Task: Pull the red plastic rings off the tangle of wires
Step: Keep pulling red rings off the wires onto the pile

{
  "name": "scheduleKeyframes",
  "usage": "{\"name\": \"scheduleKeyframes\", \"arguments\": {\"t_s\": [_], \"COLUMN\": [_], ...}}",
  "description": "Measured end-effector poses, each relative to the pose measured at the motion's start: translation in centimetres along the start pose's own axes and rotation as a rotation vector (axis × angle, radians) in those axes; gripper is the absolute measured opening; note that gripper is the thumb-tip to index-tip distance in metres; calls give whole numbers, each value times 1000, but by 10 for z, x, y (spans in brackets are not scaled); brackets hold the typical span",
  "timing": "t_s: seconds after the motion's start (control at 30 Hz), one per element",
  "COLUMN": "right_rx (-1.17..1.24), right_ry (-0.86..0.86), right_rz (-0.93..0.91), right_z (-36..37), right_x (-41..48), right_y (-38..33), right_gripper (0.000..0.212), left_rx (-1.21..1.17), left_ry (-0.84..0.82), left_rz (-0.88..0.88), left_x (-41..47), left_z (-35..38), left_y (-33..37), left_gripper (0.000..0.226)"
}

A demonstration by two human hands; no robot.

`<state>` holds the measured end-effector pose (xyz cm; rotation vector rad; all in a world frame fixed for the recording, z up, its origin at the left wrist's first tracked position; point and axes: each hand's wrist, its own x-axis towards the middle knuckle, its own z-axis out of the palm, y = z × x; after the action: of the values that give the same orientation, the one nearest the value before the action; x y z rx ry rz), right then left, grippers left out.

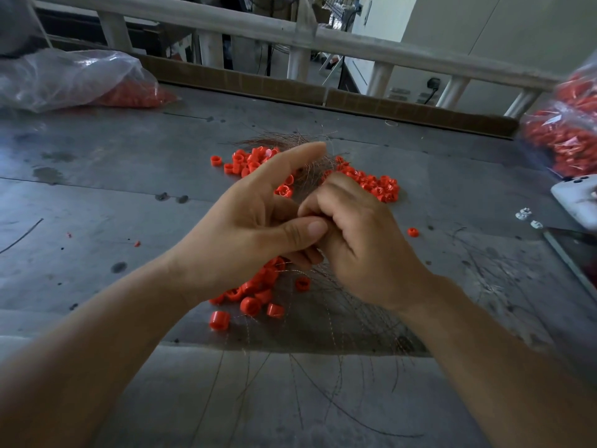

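Observation:
A tangle of thin brownish wires (310, 163) lies on the grey table, fanning out toward the near edge (323, 318). Red plastic rings are strewn in heaps: one behind my hands (378, 185), another at the far left of the wires (245, 160), a third under my left wrist (255, 295). My left hand (245, 218) and my right hand (358, 234) meet above the wires. The left thumb presses against curled lower fingers while its index finger points away. My right hand's fingers are curled tight at the same spot. What they pinch is hidden.
A clear bag of red rings (74, 79) lies at the far left, and more bagged rings (562, 130) sit at the right. A white phone (578, 195) and small white pieces (525, 215) lie at the right edge. One stray ring (412, 232) rests alone. A railing (290, 33) runs behind.

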<state>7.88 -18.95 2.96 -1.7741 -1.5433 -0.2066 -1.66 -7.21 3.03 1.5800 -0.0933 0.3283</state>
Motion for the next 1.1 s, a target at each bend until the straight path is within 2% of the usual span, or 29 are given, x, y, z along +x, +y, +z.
{"name": "scheduleKeyframes", "arguments": {"t_s": [0.23, 0.33, 0.37, 0.47, 0.57, 0.7, 0.83, 0.93, 1.1], "right_rx": [151, 228, 265, 390, 356, 179, 133, 111, 32], "right_ry": [-10, -85, -112, -136, -91, -54, -55, -95, -246], "right_rz": [86, 168, 203, 231, 198, 217, 243, 255, 267], "right_z": [-5, -7, -8, -11, -15, -26, -32, -33, -24], "right_x": [2, 4, 5, 4, 4, 5, 6, 6, 4], "right_y": [0, 5, 6, 5, 3, 8, 10, 10, 15], "right_gripper": [18, 56, 60, 33, 11, 13, 10, 13, 2], "left_rx": [-83, -114, -148, -232, -226, -171, -102, 84, 363], "left_ry": [64, 109, 118, 142, 151, 197, 272, 321, 330], "left_rz": [-107, -101, -91, -53, -35, -17, -15, -30, -97], "left_x": [3, 5, 5, 7, 7, 7, 6, 5, 7], "left_z": [-6, -10, -12, -17, -19, -23, -27, -31, -35], "left_y": [3, 4, 4, 5, 6, 8, 11, 12, 9], "left_gripper": [55, 51, 48, 41, 40, 35, 28, 29, 32]}}
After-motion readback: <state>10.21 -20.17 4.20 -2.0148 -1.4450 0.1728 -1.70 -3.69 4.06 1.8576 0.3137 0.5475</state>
